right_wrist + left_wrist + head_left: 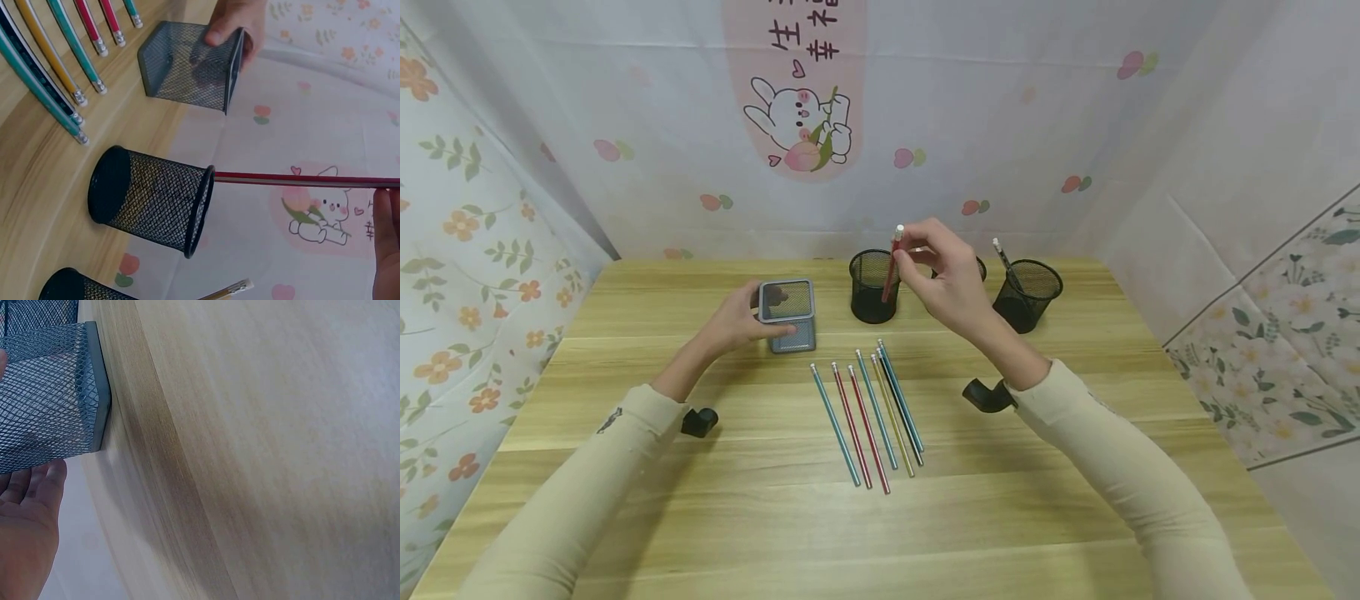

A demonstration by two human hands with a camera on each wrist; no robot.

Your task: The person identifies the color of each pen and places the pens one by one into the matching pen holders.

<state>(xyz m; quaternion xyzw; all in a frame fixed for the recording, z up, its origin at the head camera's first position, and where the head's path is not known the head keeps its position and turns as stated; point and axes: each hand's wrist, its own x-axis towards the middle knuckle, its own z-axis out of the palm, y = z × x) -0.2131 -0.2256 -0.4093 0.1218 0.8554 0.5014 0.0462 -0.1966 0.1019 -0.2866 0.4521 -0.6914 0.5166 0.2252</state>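
My left hand (730,323) grips a grey square mesh pen holder (793,337) at the left of the table, thumb along its front and fingers at its far side. In the left wrist view the holder's mesh wall (44,400) stands above the fingers. My right hand (951,271) pinches a red pencil (891,271) near its white eraser end. The pencil slants down into the mouth of a round black mesh cup (873,310). Seen from the right wrist, the pencil (300,180) meets that cup's rim, its lower end hidden by the mesh.
Several pencils, teal, red, yellow and black, lie side by side before the cups; one is a red pencil (868,429). Behind my right hand is another mesh cup (981,268), partly hidden. The right-hand mesh cup (1018,310) holds a black pencil (1009,267). A printed cloth (925,108) hangs behind.
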